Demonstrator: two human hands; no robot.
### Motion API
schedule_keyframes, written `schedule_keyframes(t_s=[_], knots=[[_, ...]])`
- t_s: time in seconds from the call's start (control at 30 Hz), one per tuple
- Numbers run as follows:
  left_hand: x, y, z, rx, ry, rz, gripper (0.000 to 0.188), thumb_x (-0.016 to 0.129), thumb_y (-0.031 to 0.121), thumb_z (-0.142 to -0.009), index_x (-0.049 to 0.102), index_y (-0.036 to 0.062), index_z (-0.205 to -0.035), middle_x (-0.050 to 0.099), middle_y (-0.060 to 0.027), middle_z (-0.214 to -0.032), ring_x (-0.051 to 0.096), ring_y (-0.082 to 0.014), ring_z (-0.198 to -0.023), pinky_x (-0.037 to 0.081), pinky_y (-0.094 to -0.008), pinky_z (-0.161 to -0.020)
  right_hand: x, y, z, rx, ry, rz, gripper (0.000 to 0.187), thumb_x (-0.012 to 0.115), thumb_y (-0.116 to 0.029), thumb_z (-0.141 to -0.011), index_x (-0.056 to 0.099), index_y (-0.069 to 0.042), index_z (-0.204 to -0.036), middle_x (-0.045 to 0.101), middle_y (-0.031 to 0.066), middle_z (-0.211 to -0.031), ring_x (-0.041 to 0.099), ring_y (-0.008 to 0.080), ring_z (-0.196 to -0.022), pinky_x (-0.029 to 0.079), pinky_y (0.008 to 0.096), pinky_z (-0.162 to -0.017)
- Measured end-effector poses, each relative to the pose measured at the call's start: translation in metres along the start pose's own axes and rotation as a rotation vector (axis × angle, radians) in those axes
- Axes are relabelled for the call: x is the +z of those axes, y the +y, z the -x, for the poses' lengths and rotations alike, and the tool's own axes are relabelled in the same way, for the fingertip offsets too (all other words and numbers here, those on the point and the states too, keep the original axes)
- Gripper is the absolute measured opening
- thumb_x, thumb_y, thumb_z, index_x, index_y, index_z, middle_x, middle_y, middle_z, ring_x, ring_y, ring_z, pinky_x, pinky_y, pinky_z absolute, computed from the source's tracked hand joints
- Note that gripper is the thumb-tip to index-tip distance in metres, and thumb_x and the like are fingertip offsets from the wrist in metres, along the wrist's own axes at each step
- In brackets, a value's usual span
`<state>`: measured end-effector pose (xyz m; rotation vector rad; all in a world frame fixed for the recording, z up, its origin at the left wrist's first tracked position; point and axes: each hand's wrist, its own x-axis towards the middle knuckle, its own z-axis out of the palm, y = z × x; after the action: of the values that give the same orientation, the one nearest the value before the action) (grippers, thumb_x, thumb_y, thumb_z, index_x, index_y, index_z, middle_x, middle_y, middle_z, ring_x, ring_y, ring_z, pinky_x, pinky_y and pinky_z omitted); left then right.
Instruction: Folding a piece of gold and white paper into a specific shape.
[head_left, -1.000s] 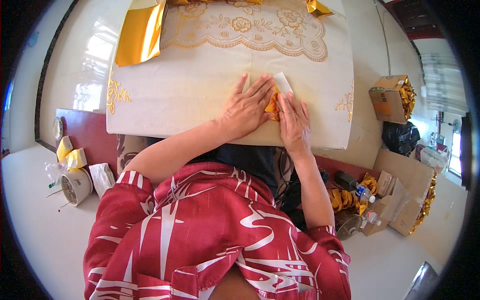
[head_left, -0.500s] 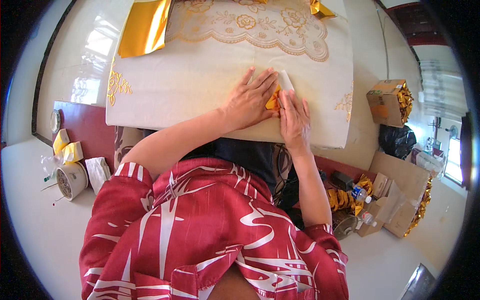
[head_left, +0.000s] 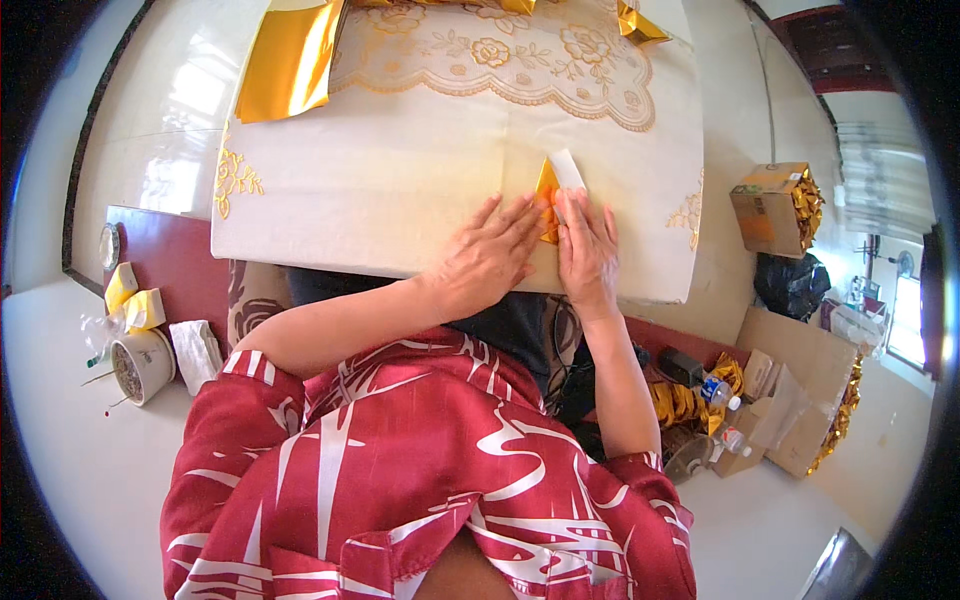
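Note:
A partly folded sheet of gold foil paper (head_left: 547, 180) with a white underside lies on the cream tablecloth, narrowing to a point at its far end. My left hand (head_left: 485, 252) rests just left of it, fingers stretched out and their tips at its edge. On the other side, my right hand (head_left: 590, 245) lies with straight fingers along the paper's white flap. Both hands look open, pressing on the paper rather than gripping it; part of the sheet is hidden beneath the fingers.
A stack of gold sheets (head_left: 290, 65) lies at the table's far left, beside a lace runner (head_left: 490, 55). One folded gold piece (head_left: 640, 27) sits far right. Beyond the table's right side are a cardboard box (head_left: 768, 210) of gold pieces and a black bag (head_left: 790, 283).
My left hand has slid back toward me and slightly left, uncovering more of the gold paper. My right hand has shifted little, its fingers still on the sheet.

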<state>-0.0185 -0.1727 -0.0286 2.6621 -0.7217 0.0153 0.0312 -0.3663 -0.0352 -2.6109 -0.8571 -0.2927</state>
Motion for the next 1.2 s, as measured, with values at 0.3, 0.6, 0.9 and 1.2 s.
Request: schedule_keyframes(t_s=[0.3,0.6,0.9,1.2], knots=[[0.016,-0.001,-0.009,0.063,0.120,0.074,0.056,0.064,0.030,-0.088,0.053,0.0048,-0.137,0.040,-0.0156,-0.151,0.031,-0.0296,-0.145,0.024,-0.0481,-0.119,-0.018,0.020,0.007,0.095,0.059,-0.342,0.044,0.052,-0.004,-0.094,0.051,-0.002,-0.137,0.059,0.0142,-0.133,0.051,0.0315,-0.130,0.036,0.0489,-0.111],[0.011,-0.021,-0.018,0.189,0.288,0.021,0.031,0.061,0.023,-0.088,0.067,0.0008,-0.108,0.058,-0.0168,-0.132,0.049,-0.0311,-0.131,0.035,-0.0476,-0.113,-0.035,-0.005,0.045,0.131,-0.015,-0.069,0.046,0.055,-0.004,-0.091,0.051,-0.003,-0.137,0.057,0.0160,-0.136,0.051,0.0328,-0.129,0.034,0.0512,-0.112],[0.005,-0.010,-0.031,0.049,0.276,0.075,0.037,0.062,0.018,-0.087,0.058,0.0003,-0.119,0.055,-0.0194,-0.132,0.051,-0.0334,-0.128,0.039,-0.0474,-0.110,-0.040,-0.048,0.056,0.319,0.003,-0.304,0.042,0.060,-0.004,-0.090,0.056,-0.002,-0.131,0.060,0.0178,-0.130,0.057,0.0356,-0.118,0.043,0.0470,-0.103],[0.030,-0.007,-0.033,0.120,0.319,0.051,0.046,0.053,0.015,-0.088,0.053,-0.0012,-0.131,0.053,-0.0183,-0.139,0.046,-0.0330,-0.135,0.034,-0.0448,-0.114,-0.042,-0.023,0.059,0.210,-0.069,-0.085,0.041,0.070,-0.007,-0.082,0.064,-0.008,-0.122,0.056,0.0116,-0.134,0.053,0.0324,-0.123,0.043,0.0443,-0.103]])
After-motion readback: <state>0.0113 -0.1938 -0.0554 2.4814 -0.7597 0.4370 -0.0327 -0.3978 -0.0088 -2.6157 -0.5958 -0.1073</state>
